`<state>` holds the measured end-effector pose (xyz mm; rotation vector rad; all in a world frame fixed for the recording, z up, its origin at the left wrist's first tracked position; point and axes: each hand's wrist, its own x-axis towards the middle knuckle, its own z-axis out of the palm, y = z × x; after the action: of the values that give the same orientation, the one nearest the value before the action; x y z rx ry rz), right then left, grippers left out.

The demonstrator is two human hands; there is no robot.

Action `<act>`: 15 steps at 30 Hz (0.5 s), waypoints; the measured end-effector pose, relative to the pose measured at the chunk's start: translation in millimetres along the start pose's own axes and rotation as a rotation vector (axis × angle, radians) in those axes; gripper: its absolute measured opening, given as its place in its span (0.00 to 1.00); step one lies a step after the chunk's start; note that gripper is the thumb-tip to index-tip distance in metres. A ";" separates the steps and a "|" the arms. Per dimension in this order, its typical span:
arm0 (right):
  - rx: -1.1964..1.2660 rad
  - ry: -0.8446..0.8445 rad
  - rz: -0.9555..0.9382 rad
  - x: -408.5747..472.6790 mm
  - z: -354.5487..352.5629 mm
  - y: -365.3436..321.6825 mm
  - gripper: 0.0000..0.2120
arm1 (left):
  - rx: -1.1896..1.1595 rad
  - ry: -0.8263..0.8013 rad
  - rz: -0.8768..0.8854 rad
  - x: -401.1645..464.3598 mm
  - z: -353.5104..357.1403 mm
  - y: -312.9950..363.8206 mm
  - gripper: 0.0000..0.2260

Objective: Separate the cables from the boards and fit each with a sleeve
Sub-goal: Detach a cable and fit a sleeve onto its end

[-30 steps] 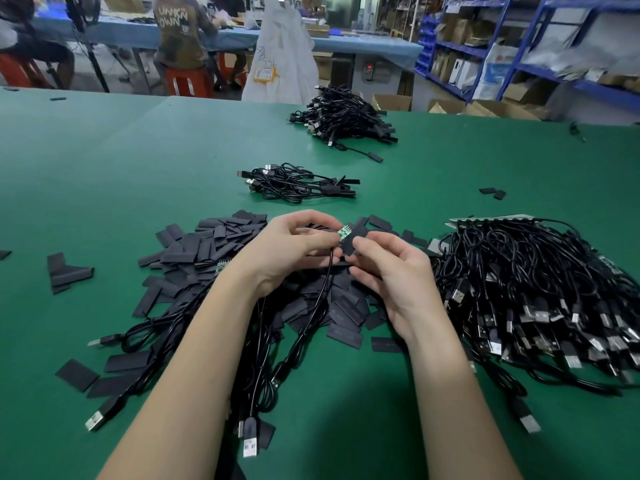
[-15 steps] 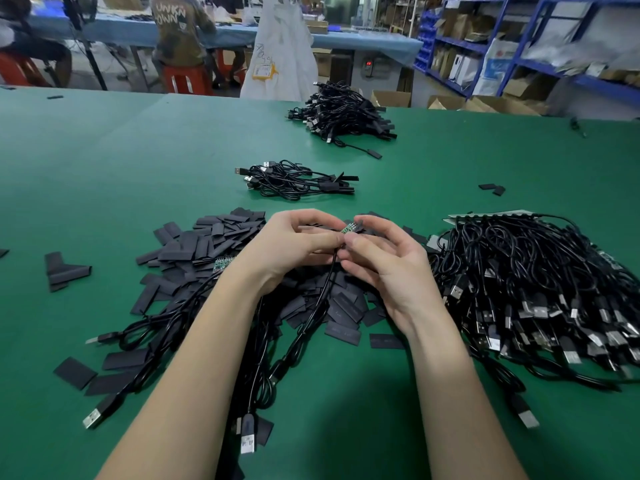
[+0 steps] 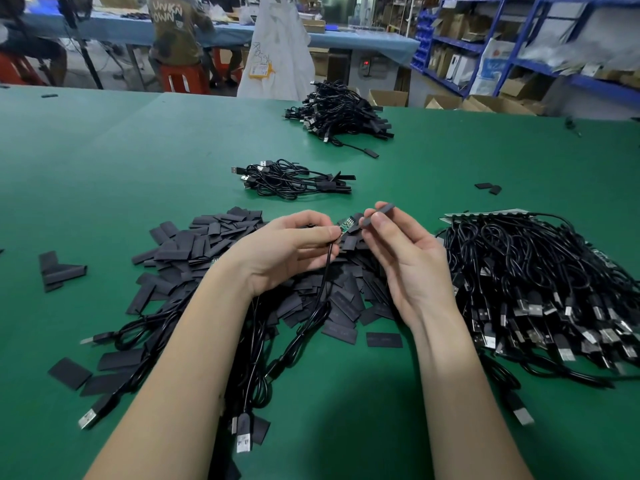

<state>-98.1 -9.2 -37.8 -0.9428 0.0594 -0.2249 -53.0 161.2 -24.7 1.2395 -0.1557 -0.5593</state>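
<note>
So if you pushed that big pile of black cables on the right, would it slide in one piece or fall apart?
Probably it would drag along as one clump: the big cable pile looks thoroughly tangled, loops crossing everywhere. The cables seem floppy, since the one hanging from the left hand droops in a curve. Loose plug ends at the edges might trail behind on the green table.

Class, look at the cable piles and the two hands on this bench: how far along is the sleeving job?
Done: two small piles of sleeved cables, far and middle. In hand: the left hand pinches a cable's green board; the right hand holds a loose sleeve beside it, not yet on. Left: the big cable heap and the spare sleeves.
</note>
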 end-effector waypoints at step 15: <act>0.020 -0.009 0.002 -0.5 -1.9 -5.6 0.08 | -0.037 -0.082 -0.050 2.1 6.4 -1.7 0.05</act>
<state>-99.7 -13.9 -34.4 -0.9236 0.0496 -0.2187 -54.3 154.3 -24.5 1.1876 -0.1823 -0.6543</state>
